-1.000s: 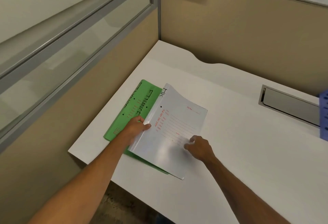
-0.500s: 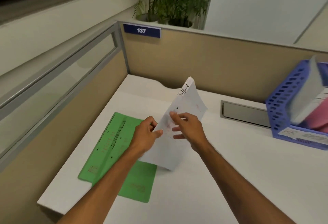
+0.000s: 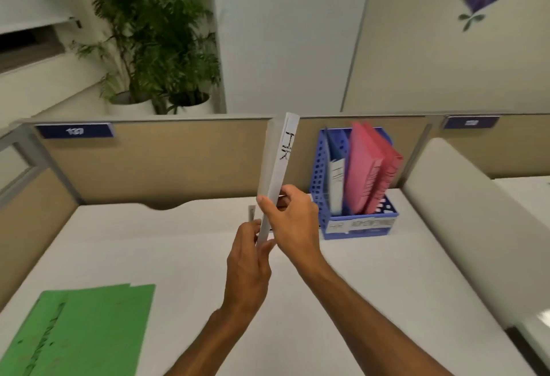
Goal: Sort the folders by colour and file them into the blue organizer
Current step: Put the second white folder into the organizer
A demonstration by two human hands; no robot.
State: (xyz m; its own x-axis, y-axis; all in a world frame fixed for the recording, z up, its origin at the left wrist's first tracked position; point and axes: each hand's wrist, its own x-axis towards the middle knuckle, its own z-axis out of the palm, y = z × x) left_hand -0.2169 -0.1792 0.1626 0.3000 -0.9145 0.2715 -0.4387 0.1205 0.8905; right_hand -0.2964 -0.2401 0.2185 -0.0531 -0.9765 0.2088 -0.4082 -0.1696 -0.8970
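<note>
White folder (image 3: 276, 164) marked "HR" stands upright, edge-on, above the desk (image 3: 372, 286), pinched low by the left hand (image 3: 248, 259) and right hand (image 3: 293, 220). Far right, the blue organizer (image 3: 321, 179) holds pink folders (image 3: 369, 167); a green folder (image 3: 83, 331) lies near left.

Bare forearms (image 3: 351, 310), sleeveless, unadorned.
</note>
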